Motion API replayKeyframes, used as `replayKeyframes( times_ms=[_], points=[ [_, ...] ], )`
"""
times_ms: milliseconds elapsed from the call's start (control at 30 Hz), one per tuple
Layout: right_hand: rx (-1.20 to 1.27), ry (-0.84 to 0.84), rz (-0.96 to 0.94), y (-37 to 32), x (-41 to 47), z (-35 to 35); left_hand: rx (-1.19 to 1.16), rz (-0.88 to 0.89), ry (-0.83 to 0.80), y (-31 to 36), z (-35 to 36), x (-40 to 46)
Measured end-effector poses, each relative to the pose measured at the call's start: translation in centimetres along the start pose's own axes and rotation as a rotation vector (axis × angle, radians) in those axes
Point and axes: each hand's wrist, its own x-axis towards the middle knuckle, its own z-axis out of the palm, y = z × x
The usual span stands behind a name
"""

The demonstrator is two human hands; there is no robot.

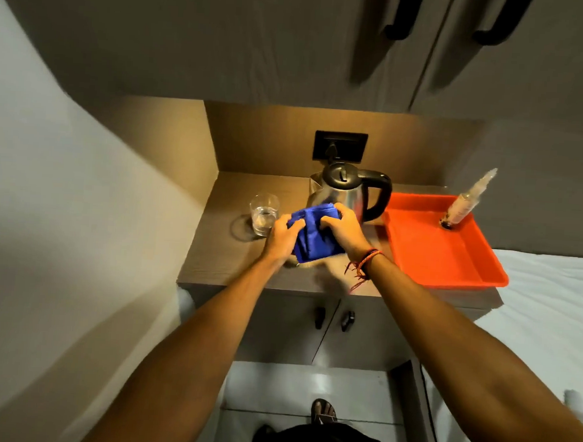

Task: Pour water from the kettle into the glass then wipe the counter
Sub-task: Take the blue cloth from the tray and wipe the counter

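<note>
On counter [212,264] | hands [284,235] [342,229] clutch blue cloth [313,237] | kettle [344,193] behind, glass [263,219] left, apparently watered

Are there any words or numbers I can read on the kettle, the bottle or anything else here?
None can be read.
Kettle: no words show on it.
Bottle in the orange tray: its label is too blurred to read.
Glass and blue cloth: no print.

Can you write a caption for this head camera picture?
Both hands hold a blue cloth between glass and kettle.
</note>
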Motion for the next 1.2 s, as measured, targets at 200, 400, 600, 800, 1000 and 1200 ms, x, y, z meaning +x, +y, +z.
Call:
replayKeyframes(
  times_ms=[200, 400, 600, 800, 1000, 1200],
  points=[
    [-0.321, 0.043, 0.077, 4.1, -0.9, 5.0, 0.247, -0.201, 0.047, -3.1, -3.4, -0.1],
    [-0.881, -0.012, -0.339, 7.8, -2.8, 6.8, 0.562, -0.066, 0.307, -3.6, -5.6, 0.7],
    [-1.087, -0.215, -0.449, 11.2, -1.9, 7.0, 0.517, -0.072, 0.257, -2.0, -5.7, 5.5],
    [-1.104, -0.239, -0.399, 11.0, 0.3, 8.7, 0.430, -0.075, 0.338, -2.3, -3.7, 8.1],
    [-1.053, -0.245, -0.342, 8.8, 3.8, 10.9, 0.481, 0.031, 0.407, -3.0, -6.9, 8.0],
    [-1.067, -0.345, -0.318, 5.7, 8.3, 14.0, 0.506, 0.063, 0.529, -3.6, -13.2, 6.5]
  ],
)
